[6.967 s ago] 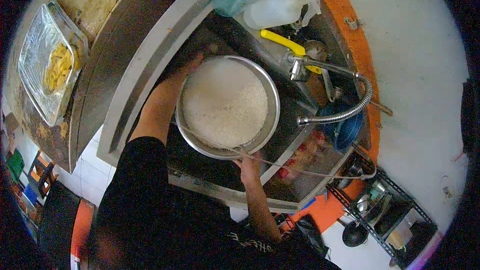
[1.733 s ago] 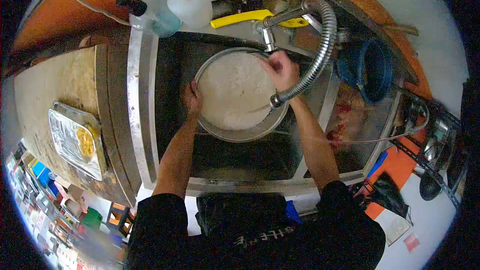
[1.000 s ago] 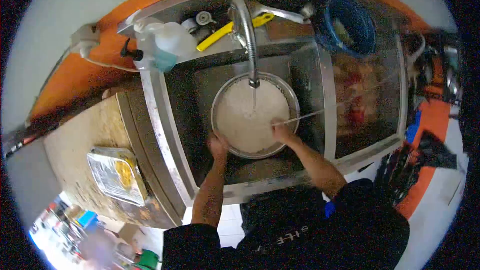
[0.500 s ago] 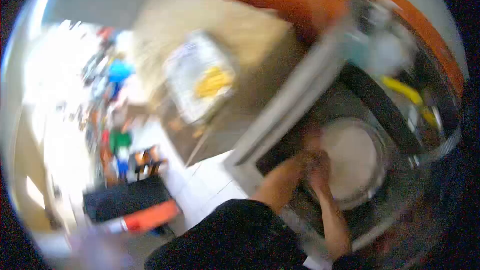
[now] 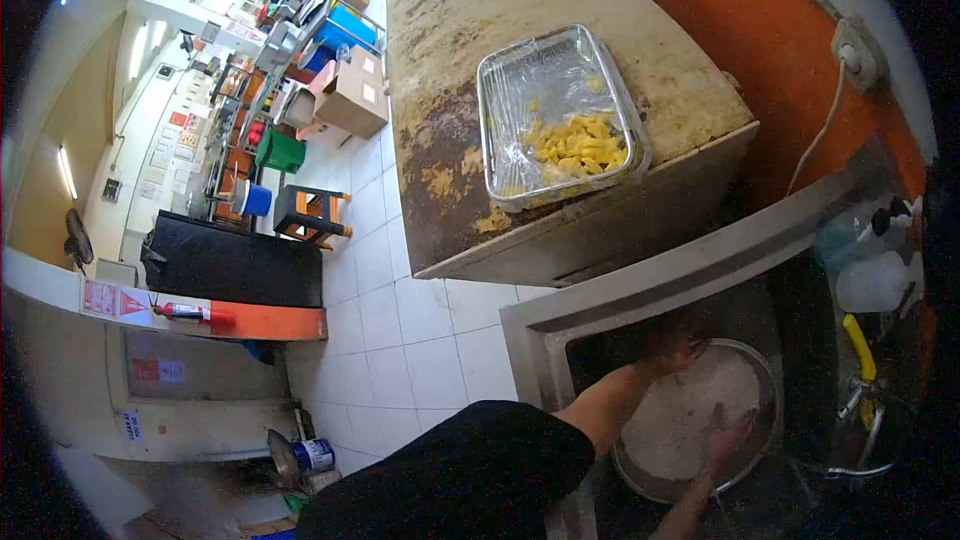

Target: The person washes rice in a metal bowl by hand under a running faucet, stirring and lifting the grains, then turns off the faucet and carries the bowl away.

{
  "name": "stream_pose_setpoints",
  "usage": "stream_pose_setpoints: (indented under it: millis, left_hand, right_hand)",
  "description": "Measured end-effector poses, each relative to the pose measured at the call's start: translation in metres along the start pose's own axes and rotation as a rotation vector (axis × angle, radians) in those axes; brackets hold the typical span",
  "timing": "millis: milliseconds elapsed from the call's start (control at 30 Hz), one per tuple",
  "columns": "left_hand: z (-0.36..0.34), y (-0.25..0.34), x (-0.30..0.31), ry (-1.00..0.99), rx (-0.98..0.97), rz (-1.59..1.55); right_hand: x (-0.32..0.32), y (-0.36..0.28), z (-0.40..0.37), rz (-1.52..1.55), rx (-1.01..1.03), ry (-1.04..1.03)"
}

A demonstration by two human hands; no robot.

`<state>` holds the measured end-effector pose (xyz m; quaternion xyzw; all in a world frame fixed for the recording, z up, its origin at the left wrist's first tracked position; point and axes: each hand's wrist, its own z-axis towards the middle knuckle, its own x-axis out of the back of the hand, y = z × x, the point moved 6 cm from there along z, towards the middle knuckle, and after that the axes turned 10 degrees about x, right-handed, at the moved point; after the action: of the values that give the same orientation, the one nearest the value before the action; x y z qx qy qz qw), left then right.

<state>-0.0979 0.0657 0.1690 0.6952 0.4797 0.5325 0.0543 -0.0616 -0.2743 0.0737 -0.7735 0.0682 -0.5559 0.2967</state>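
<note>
Two bare hands are at the round, silvery metal bowl (image 5: 775, 390): the right hand (image 5: 730, 434), fingers loosely spread, over its pale contents (image 5: 668, 432); the left hand (image 5: 682, 348) by the rim, its grip unclear. The bowl sits inside the grey-rimmed sink (image 5: 640, 290). The view has swung toward the stained, tan worktop (image 5: 430, 30), so attention seems off the bowl; a film-covered rectangular tray (image 5: 487, 130) lies near the worktop's edge.

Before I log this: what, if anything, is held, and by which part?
Cannot be told: left hand by the bowl rim, right hand over the contents.
</note>
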Motion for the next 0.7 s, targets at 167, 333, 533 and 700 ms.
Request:
stream_pose_setpoints:
  millis: [167,333,533,700]
  left_hand:
    - [0.010,-0.021,-0.018,0.055,0.003,-0.236]
    - [-0.001,-0.008,-0.005,0.020,0.074,-0.228]
    - [-0.023,0.010,0.029,0.725,-0.253,0.142]
    - [0.008,-0.030,-0.040,-0.093,0.061,0.128]
  right_hand:
    - [0.046,-0.117,0.050,-0.023,-0.401,-0.285]
    - [0.046,-0.160,0.007,0.160,-0.257,-0.427]
    - [-0.001,-0.172,-0.065,-0.213,0.175,-0.511]
    - [-0.161,-0.006,-0.059,-0.553,-0.106,-0.644]
